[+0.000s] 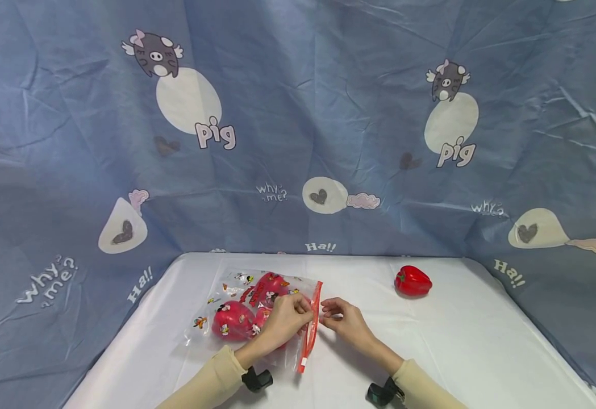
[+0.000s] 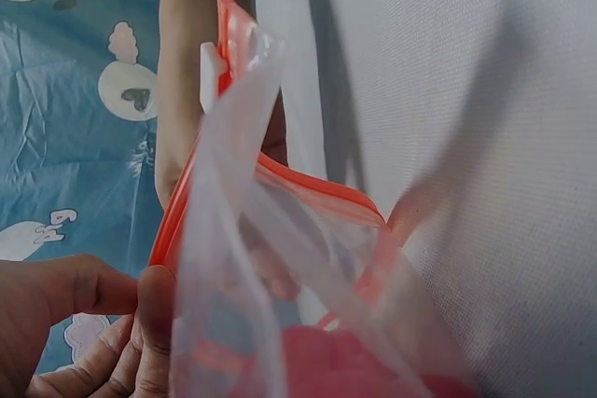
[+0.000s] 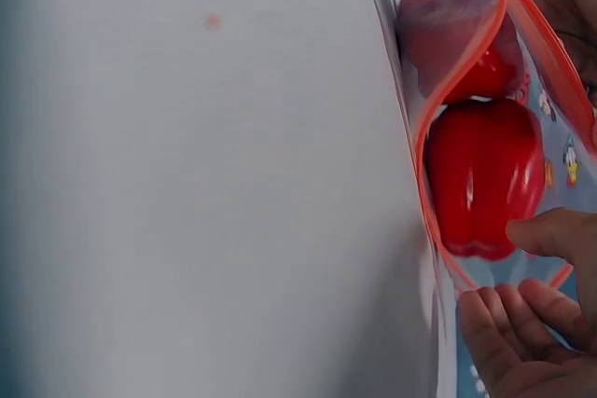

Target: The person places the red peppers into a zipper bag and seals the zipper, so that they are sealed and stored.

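Observation:
A clear zip bag [image 1: 290, 352] with cartoon prints and a red zip edge lies on the table, mouth facing right. Inside are several red bell peppers [image 1: 232, 321]; the right wrist view looks through the parted mouth at one bell pepper [image 3: 485, 174]. My left hand [image 1: 288, 318] pinches the bag's upper layer at the zip edge, thumb against fingers, as the left wrist view shows. At the opening, my right hand [image 1: 347, 324] has its thumb and loosely bent fingers apart, with fingertips right by the zip edge. A white slider [image 1: 303, 361] sits at the zip's near end.
Another red bell pepper [image 1: 413, 282] lies toward the back right of the white table [image 1: 482, 341]. Behind the table hangs a blue printed cloth [image 1: 277, 113]. Each wrist wears a black camera, the left one [image 1: 257, 379] close to the bag's near side.

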The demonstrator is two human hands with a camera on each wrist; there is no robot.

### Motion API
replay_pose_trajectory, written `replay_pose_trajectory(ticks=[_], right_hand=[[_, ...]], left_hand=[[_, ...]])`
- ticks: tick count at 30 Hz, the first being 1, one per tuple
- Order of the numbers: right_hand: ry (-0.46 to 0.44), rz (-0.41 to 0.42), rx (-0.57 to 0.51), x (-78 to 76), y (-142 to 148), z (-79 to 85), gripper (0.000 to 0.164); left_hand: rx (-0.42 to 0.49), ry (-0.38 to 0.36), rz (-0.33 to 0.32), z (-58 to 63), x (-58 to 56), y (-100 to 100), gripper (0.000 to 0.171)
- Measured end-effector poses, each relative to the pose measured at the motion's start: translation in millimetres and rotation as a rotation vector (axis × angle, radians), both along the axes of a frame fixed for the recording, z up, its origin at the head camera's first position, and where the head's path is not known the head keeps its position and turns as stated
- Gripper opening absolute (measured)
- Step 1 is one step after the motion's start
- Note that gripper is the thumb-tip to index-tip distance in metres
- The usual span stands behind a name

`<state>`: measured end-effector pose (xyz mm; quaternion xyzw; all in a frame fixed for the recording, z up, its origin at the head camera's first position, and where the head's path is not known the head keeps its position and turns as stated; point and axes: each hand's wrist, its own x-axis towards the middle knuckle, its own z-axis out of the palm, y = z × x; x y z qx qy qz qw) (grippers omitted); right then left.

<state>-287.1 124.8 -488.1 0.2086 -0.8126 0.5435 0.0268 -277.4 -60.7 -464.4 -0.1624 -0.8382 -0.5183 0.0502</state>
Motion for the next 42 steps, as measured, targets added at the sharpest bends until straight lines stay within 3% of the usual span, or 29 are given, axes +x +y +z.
replay_pose_trajectory(ticks=[7, 14, 16, 31, 42], right_hand=[[0.001, -0.025, -0.019, 0.2, 19, -0.5, 0.034], [-0.007, -0.071, -0.002, -22.2, 45, -30.1, 0.039], [-0.004, -0.073, 0.001, -22.9, 50, -30.9, 0.040], [0.026, -0.031, -0.020, -24.4, 99, -27.1, 0.049], [0.081, -0.105, 0.016, -25.7, 134, -15.7, 0.048]], left_hand=[[-0.002, -0.019, 0.001, -0.4, 0.6, 0, 0.007], [0.009, -0.027, -0.003, -0.2, 0.6, -1, 0.006], [0.008, -0.025, -0.004, 0.2, 0.7, -1, 0.006], [0.018, -0.017, -0.015, -1.3, 0.5, -1, 0.005], [-0.001, -0.017, -0.008, -3.0, 2.3, -1, 0.005]])
